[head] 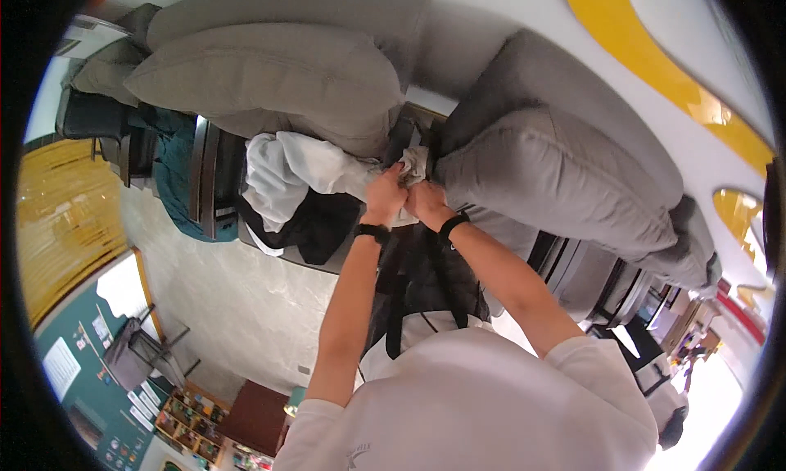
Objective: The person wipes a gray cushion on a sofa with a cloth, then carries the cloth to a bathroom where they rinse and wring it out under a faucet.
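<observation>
My left hand (pixel 387 198) and my right hand (pixel 428 202) are close together, both gripping a crumpled off-white cloth (pixel 414 162). Part of the cloth bunches above my fingers and a bit shows below them. It lies in the gap between two grey sofas, over a dark surface whose details are hidden by my arms. To the left of my left hand, a white garment (pixel 295 173) is heaped on the sofa seat. Black clothing (pixel 325 225) lies beneath and beside it.
Large grey cushions lean on the left sofa (pixel 264 71) and the right sofa (pixel 559 164). Further left are a dark wooden side table (pixel 212 176) and teal fabric (pixel 172 164). Tiled floor (pixel 245 305) spreads at lower left, with a folding chair (pixel 147 348). Another person (pixel 666 403) is at far right.
</observation>
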Available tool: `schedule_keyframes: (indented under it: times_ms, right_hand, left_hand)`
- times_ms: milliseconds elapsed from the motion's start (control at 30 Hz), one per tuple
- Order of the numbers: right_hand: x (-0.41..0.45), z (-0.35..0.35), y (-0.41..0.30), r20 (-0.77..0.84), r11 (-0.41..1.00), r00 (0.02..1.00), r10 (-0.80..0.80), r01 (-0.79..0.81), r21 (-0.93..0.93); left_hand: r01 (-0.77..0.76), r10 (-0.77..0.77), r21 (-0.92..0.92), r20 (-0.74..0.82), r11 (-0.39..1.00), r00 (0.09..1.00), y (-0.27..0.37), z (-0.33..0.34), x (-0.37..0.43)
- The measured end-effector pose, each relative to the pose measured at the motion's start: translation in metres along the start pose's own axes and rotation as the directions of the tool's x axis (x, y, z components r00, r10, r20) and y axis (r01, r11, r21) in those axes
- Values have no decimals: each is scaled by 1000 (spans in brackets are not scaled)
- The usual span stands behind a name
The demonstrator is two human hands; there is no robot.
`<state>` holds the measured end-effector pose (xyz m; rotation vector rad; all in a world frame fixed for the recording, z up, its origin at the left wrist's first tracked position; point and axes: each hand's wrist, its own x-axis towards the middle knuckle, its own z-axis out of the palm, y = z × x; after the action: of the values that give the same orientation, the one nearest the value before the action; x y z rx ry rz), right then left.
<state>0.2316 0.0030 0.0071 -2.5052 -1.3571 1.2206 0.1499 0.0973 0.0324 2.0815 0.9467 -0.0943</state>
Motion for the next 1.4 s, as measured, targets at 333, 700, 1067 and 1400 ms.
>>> schedule_keyframes:
  times_ms: [333, 700, 1067, 1400]
  right_hand:
    - [-86, 98, -40, -89, 970, 989, -114, 92, -226]
    - [-149, 153, -82, -8, 952, 993, -115, 108, -287]
    - [-181, 177, -85, -1, 974, 993, -116, 114, -197]
    - [-208, 191, -77, -53, 958, 966, -254, 243, -156]
  left_hand:
    - [91, -93, 81, 17, 993, 996, -66, 11, -147]
    - [157, -156, -35, 38, 987, 987, -106, 22, -244]
    - [228, -229, -53, -21, 972, 973, -123, 46, -273]
    - [313, -330, -177, -77, 933, 941, -110, 96, -330]
